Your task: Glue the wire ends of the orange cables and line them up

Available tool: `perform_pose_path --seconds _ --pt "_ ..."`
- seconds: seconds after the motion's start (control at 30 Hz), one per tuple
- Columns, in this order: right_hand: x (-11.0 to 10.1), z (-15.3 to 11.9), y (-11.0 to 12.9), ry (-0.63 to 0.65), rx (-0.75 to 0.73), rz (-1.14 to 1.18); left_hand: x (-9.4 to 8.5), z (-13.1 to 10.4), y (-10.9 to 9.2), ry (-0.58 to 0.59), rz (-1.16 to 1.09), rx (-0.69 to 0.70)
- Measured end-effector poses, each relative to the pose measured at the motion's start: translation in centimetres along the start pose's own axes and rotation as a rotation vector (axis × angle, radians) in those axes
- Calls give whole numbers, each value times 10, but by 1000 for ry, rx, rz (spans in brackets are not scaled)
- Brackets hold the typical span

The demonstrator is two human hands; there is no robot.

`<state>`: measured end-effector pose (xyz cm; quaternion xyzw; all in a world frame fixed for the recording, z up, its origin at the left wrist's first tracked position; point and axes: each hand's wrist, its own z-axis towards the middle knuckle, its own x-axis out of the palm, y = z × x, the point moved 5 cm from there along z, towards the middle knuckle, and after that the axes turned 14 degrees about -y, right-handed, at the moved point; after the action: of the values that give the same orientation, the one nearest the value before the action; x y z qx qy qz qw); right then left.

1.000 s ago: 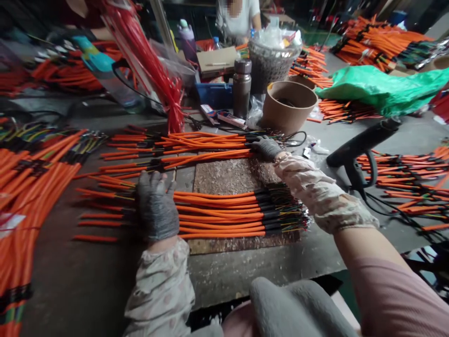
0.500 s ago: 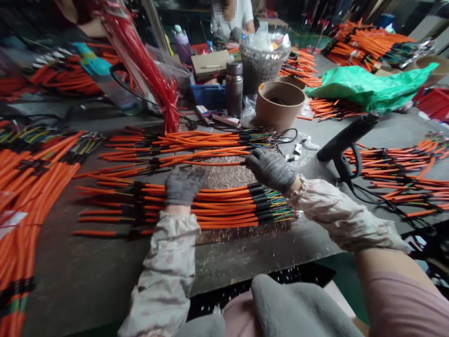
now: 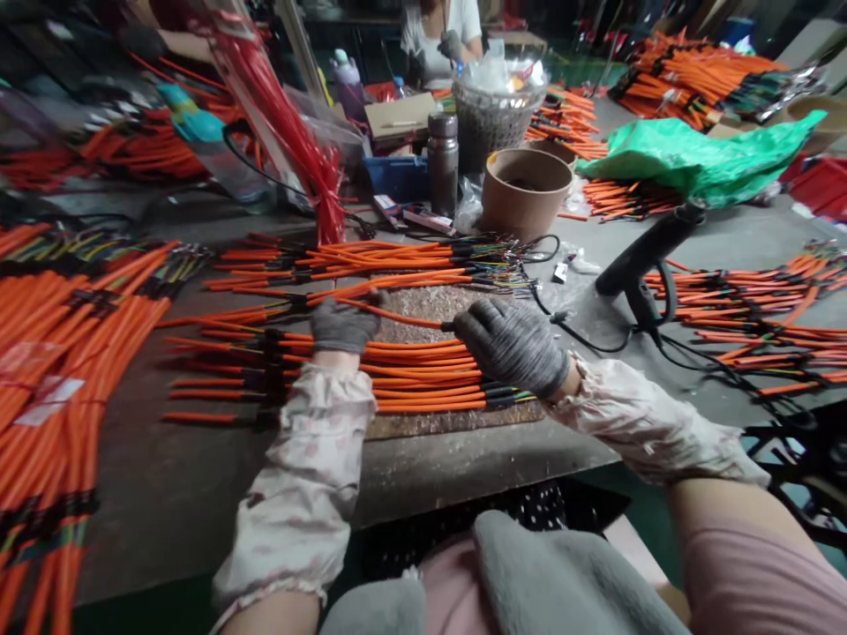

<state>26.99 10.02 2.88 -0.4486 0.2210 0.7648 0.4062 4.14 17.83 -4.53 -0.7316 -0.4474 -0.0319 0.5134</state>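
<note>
My right hand (image 3: 513, 346), in a grey glove, is closed on the black-sleeved right end of an orange cable (image 3: 403, 317). That cable runs left to my gloved left hand (image 3: 344, 326), whose fingers are bent over its other part; what they grip is hidden. Below both hands a row of orange cables (image 3: 423, 375) with black sleeves and thin coloured wires lies side by side on a worn board (image 3: 430, 425). Behind the hands lies another bundle of orange cables (image 3: 384, 257).
A black heat gun (image 3: 645, 256) stands at the right, its cord on the table. Behind are a cardboard tub (image 3: 526, 198), a dark flask (image 3: 442, 168), a basket (image 3: 496, 119), and red ties (image 3: 265, 106). More cables lie left and right. A person (image 3: 440, 44) sits across.
My right hand has come lower and nearer with the cable end, and the cable now slants down over the board. My left hand has shifted slightly. The whole view has moved a little.
</note>
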Motion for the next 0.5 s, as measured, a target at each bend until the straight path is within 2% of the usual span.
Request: perform_pose_path --seconds 0.07,0.17,0.23,0.3,0.4,0.43,0.5 --pt "-8 -3 -11 -77 41 138 5 -3 -19 51 -118 -37" --pt "-10 -11 -35 -162 88 462 17 -25 -50 266 -305 -37" --pt "-5 -17 -44 -104 116 660 22 -42 -59 389 -340 10" --pt "4 -23 -45 1 170 800 25 -57 -60 457 -335 73" --pt "16 -29 -44 87 253 907 23 -68 -61 495 -243 117" --pt "20 -31 -45 86 258 904 19 -68 -65 479 -204 126" --pt "29 -35 -52 52 221 821 4 -61 -86 395 -225 206"
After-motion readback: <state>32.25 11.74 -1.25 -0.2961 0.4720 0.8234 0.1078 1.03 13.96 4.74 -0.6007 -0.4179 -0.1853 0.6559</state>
